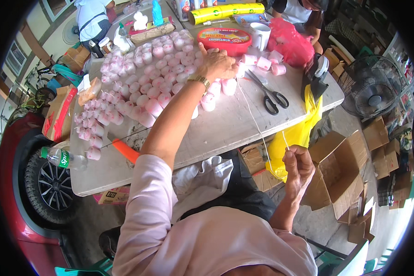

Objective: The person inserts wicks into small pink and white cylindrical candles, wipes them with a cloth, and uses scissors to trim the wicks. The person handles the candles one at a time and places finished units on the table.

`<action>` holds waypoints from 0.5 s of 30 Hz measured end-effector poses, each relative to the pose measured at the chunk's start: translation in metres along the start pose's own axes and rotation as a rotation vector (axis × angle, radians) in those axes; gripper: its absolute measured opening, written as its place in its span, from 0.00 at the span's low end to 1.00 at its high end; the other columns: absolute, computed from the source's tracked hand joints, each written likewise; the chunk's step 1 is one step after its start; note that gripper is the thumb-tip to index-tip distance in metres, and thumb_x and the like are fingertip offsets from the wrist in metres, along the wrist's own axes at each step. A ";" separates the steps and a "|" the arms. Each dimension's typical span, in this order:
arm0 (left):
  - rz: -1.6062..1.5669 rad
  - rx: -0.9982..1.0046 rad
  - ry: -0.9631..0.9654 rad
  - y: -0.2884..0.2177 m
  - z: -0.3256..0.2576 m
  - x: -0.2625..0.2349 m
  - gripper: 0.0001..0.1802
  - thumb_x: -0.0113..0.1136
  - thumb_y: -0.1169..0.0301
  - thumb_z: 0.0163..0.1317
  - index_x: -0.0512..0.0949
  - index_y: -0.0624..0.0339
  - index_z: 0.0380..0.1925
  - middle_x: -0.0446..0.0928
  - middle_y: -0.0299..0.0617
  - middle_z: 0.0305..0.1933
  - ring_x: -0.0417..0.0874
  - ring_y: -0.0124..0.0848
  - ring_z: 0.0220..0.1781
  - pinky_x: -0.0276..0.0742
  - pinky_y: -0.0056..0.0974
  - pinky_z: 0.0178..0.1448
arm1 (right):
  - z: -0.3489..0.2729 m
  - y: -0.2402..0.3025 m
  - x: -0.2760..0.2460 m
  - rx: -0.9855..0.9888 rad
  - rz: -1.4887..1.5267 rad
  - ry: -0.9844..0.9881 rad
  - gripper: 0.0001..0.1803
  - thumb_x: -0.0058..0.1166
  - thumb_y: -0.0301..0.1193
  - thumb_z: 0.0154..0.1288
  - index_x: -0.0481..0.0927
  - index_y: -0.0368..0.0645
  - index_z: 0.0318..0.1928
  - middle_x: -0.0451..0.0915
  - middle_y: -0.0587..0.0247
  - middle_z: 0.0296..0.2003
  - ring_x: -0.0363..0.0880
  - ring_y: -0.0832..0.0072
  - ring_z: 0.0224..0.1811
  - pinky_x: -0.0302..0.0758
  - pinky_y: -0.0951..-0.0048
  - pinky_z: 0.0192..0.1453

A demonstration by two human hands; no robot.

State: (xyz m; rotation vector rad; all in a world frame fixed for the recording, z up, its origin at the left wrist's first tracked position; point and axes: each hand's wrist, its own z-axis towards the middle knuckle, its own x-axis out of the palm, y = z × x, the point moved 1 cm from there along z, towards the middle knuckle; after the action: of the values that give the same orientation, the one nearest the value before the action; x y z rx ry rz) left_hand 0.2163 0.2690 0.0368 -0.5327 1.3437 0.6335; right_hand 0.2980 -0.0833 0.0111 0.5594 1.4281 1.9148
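I am looking down on my left hand (pixel 217 63), which is reaching far across the white table (pixel 225 124) and lying palm-down at the right-hand edge of the big cluster of small pink-and-white cups (pixel 142 78). Its fingers are curling loosely over one or two cups beneath the palm; I cannot tell whether they are actually closing on one or only resting there. My right hand (pixel 298 166) is hanging well off the near table edge, lower right, with thumb and forefinger pinching narrowly on a thin white string (pixel 255 122).

The relation that counts is the string's line. It is running long and nearly straight from the pinch up and to the left, over the table edge, toward the cups just beside my left hand, so its long axis is lying diagonally between my two hands. Whether its far end is touching a cup or sitting under the left palm is hidden. A short free tail is sticking up above the right pinch.

So the cups are lying directly under and left of the left hand, well apart from the right. The black-handled scissors (pixel 270 94) are lying just right of the string, nearer my left hand, with a few loose cups beyond them
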 end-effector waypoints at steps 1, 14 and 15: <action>0.001 0.018 -0.003 0.000 -0.007 -0.002 0.10 0.56 0.60 0.55 0.82 0.45 0.34 0.75 0.36 0.53 0.67 0.40 0.67 0.32 0.86 0.63 | 0.000 -0.001 0.001 -0.020 -0.036 -0.012 0.08 0.59 0.30 0.66 0.79 0.38 0.37 0.76 0.72 0.24 0.69 0.86 0.27 0.66 0.83 0.33; 0.027 0.252 -0.039 -0.011 -0.088 -0.035 0.18 0.64 0.58 0.53 0.83 0.52 0.43 0.70 0.37 0.63 0.60 0.38 0.72 0.23 0.81 0.66 | -0.003 0.003 0.024 -0.006 -0.024 0.105 0.05 0.57 0.27 0.67 0.79 0.38 0.39 0.76 0.72 0.24 0.70 0.87 0.28 0.67 0.83 0.32; 0.015 0.257 -0.058 -0.014 -0.094 -0.035 0.18 0.64 0.59 0.53 0.82 0.52 0.44 0.71 0.37 0.61 0.61 0.38 0.72 0.23 0.81 0.67 | -0.002 0.004 0.027 -0.035 -0.011 0.110 0.04 0.57 0.26 0.66 0.80 0.38 0.39 0.76 0.72 0.25 0.71 0.87 0.28 0.67 0.82 0.32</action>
State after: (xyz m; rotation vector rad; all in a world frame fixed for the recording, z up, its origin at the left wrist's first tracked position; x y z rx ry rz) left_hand 0.1550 0.1910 0.0565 -0.2940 1.3514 0.4757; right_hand 0.2774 -0.0659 0.0133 0.4342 1.4595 1.9846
